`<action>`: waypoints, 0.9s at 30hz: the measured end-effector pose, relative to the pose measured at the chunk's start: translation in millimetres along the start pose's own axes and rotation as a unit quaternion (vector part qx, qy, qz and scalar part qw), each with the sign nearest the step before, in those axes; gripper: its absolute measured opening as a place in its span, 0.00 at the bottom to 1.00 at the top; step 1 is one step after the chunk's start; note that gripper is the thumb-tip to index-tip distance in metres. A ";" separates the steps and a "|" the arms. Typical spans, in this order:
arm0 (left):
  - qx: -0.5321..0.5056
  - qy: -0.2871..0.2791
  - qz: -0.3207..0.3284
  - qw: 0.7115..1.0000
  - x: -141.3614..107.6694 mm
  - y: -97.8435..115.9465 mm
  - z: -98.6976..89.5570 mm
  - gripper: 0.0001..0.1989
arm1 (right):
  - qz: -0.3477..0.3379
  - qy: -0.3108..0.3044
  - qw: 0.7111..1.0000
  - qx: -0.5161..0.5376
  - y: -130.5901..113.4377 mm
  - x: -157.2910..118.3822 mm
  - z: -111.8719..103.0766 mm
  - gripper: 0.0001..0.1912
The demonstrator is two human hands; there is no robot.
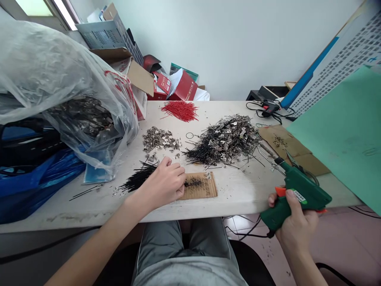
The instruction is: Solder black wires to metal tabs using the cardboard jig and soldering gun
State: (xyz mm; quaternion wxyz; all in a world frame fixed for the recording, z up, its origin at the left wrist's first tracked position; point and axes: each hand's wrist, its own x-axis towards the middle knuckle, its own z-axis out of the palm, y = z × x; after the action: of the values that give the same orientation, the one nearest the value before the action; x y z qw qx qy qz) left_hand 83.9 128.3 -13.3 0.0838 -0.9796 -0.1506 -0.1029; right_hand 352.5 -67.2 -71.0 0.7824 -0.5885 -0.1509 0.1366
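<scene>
My right hand [297,222] is wrapped round the grip of a green soldering gun [306,190] with an orange trigger. Its metal tip points up and left, near a large pile of black wires with metal tabs [226,139]. My left hand [166,180] is closed, knuckles up, at the left end of a small scorched cardboard piece [205,190]. Its fingertips are turned away, so whatever they pinch is hidden. Beside that hand lies a bundle of loose black wires [138,176]. Just beyond sits a heap of small metal tabs [160,139].
Red wires [180,110] lie near the wall. A clear plastic bag [89,91] and blue bag [32,186] crowd the left. At right are a cardboard sheet [315,159], a hanging green sheet [342,135] and a corded tool [269,108]. The gun's cable [247,234] hangs below the table edge.
</scene>
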 end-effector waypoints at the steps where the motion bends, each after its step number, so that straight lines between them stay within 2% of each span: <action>1: -0.005 0.006 -0.001 1.000 0.5 0.1 0.1 0.09 | 0.000 -0.001 1.000 0.000 -0.1 0.1 0.0 0.17; 8: -0.037 0.027 -0.008 0.999 5.1 4.0 5.0 0.09 | -0.002 -0.006 1.000 -0.004 -0.1 0.6 -0.5 0.17; 14: -0.064 -0.003 -0.003 0.998 8.6 4.4 8.4 0.08 | -0.008 -0.010 1.000 -0.005 0.4 0.8 -1.6 0.17; 20: -0.111 -0.019 -0.026 0.993 1.5 -0.9 8.4 0.07 | -0.011 -0.007 1.000 -0.004 1.6 0.5 -1.8 0.16; 27: -0.154 0.010 -0.047 0.987 -1.6 -2.4 5.9 0.07 | -0.009 -0.005 1.000 -0.005 0.6 0.0 -0.9 0.16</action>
State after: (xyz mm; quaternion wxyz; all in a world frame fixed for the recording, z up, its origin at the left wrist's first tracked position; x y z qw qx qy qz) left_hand 82.7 131.2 -19.0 -0.0714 -0.9716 -0.1779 -0.1384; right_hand 352.8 -67.9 -71.8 0.7801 -0.5901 -0.1606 0.1320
